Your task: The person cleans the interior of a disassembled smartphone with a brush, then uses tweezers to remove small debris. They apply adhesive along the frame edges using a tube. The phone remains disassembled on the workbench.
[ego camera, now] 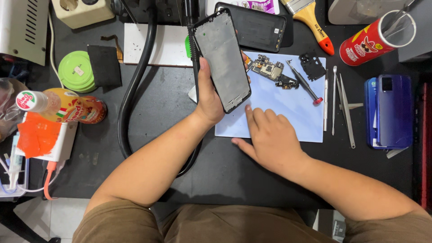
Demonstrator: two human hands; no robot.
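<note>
Phone frame [222, 60], stripped, bare inner side up, is gripped at its lower end by the left hand [210, 96], thumb along its left edge, raised over the dark table [153, 99]. Right hand [270, 137] is empty, fingers spread flat on the pale blue mat [292, 112] just below and right of that grip. Beyond the frame's right edge on the mat: circuit board [268, 71], screwdriver [302, 83]; further right, tweezers [344, 105], blue phone [392, 110].
</note>
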